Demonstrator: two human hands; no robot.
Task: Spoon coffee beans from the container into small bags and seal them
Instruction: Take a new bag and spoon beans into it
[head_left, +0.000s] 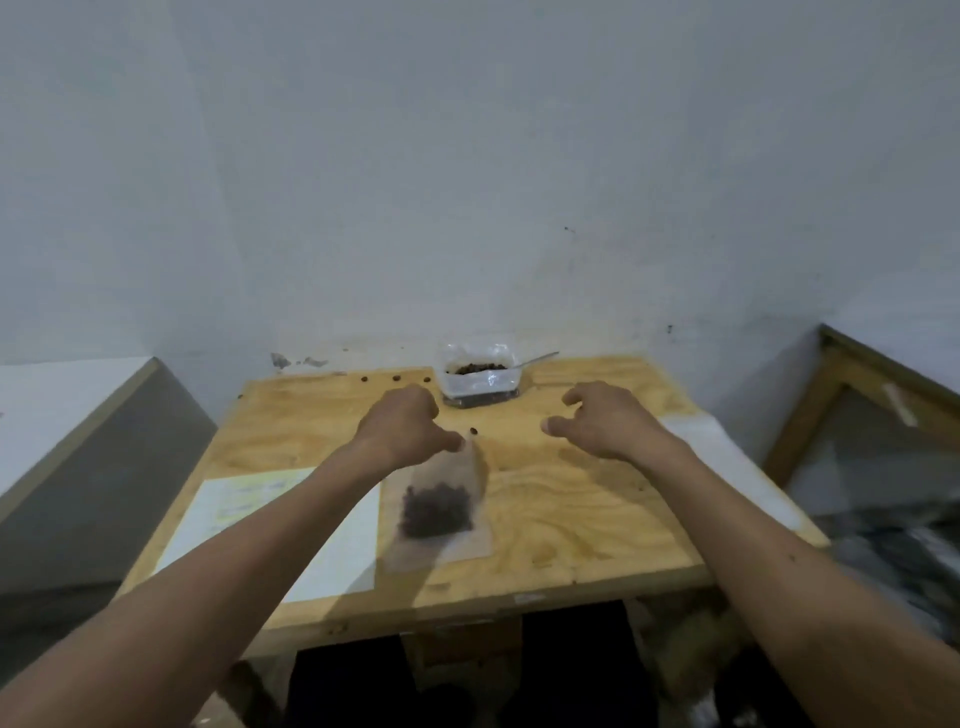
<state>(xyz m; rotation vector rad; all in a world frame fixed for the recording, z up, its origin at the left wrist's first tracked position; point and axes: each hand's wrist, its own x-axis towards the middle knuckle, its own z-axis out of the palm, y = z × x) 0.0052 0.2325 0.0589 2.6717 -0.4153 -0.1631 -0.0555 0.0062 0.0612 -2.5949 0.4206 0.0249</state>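
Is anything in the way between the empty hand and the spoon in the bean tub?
Nothing visible blocks it. The right hand hovers empty over bare wooden table, and the spoon sticks out of the container of coffee beans just beyond it. The left hand pinches the small bag off to the side.

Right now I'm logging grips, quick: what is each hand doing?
Left hand: pinches the top of the small clear plastic bag of dark coffee beans.
Right hand: open, fingers loosely curled, holding nothing.
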